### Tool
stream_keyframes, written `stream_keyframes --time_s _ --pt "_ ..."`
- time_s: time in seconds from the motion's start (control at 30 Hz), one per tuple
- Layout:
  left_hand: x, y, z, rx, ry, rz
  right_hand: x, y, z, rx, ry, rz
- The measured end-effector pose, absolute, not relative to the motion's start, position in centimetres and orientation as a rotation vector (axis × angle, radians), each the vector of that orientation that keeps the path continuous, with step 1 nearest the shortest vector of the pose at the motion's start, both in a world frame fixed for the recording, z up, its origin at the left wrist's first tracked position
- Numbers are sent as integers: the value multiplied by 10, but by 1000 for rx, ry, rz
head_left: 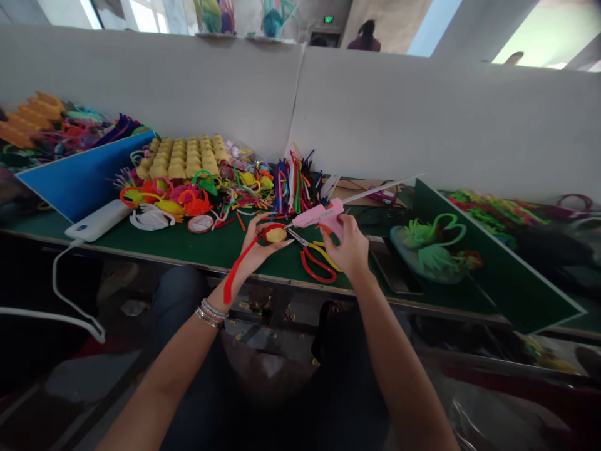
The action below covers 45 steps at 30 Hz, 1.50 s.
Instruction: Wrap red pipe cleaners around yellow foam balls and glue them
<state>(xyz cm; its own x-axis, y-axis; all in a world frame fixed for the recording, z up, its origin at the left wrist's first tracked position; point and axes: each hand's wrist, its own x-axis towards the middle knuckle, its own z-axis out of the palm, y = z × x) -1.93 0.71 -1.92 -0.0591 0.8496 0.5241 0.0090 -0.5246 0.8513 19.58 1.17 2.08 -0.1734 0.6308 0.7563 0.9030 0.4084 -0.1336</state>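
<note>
My left hand [256, 248] is closed around a small yellow cup-like piece [276, 235] with a red fuzzy pipe cleaner [238, 268] along it. The red strip's loose end hangs over my wrist. In my right hand [348, 246] is a pink hot glue gun [315, 215], its nozzle pointing left at the yellow piece. A long translucent glue stick [382, 187] sticks out of its back. Whether the nozzle touches the piece I cannot tell. Below the gun, red-handled scissors [319, 266] lie on the green table, beside a yellow-handled tool [326, 254].
A yellow egg tray [181, 156] and bundled pipe cleaners [295, 181] stand at the back. Fuzzy headbands [188, 202] and a white power strip [98, 222] lie left. To the right are a dark phone [393, 266], a blue tray [439, 274] and a green divider [488, 269].
</note>
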Motion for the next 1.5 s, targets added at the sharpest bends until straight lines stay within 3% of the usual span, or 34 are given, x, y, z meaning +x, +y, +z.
stream_keyframes --time_s 0.7,1.07,1.5 --pt "-20 10 -18 1358 865 1691 196 13 19 -1380 -1904 -441" --pt "-19 13 -18 1247 760 1669 198 8 26 -1554 -1957 -638" --pt "-23 12 -18 1315 884 1726 229 20 29 -2081 -1726 -242"
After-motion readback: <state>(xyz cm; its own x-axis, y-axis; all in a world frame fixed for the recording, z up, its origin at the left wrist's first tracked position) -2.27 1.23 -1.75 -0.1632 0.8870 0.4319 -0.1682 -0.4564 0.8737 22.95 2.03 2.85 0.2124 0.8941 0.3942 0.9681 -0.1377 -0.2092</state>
